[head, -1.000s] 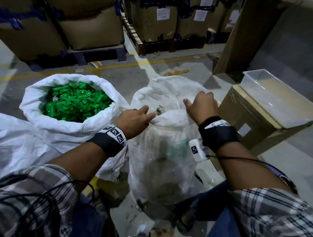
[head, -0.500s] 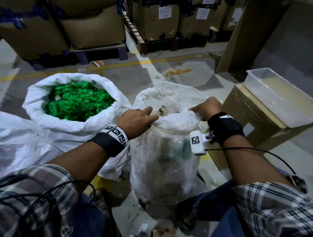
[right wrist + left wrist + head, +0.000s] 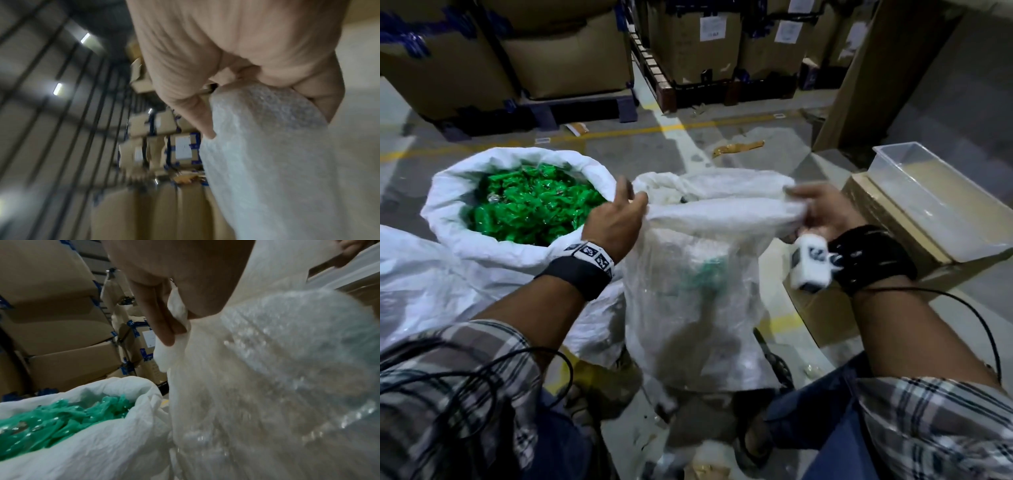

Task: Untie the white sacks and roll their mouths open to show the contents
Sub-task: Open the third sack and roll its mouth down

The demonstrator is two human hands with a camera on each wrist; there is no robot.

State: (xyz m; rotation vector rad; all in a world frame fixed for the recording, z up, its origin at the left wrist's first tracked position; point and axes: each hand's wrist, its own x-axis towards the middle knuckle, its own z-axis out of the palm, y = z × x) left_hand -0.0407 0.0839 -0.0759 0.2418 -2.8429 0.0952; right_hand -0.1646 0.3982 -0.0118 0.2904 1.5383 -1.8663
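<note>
Two white woven sacks on the floor: one rolled-open sack (image 3: pixel 517 253) of green packets (image 3: pixel 530 205), one translucent sack (image 3: pixel 698 301) with left hand (image 3: pixel 616 222) and right hand (image 3: pixel 822 209) each pinching its rim.

Big brown boxes (image 3: pixel 565 65) stand on dark pallets (image 3: pixel 585 111) at the far side of the floor (image 3: pixel 619 144). Some boxes have white paper labels (image 3: pixel 714 29) and blue tape. A yellow line (image 3: pixel 619 132) runs across the gray floor, and a white line crosses it. A small brown scrap (image 3: pixel 738 149) lies on the floor near the lines. At the right, a clear plastic tub (image 3: pixel 935 202) sits on top of a brown box (image 3: pixel 887 222). A tall brown board (image 3: pixel 859 75) leans up behind them.
</note>
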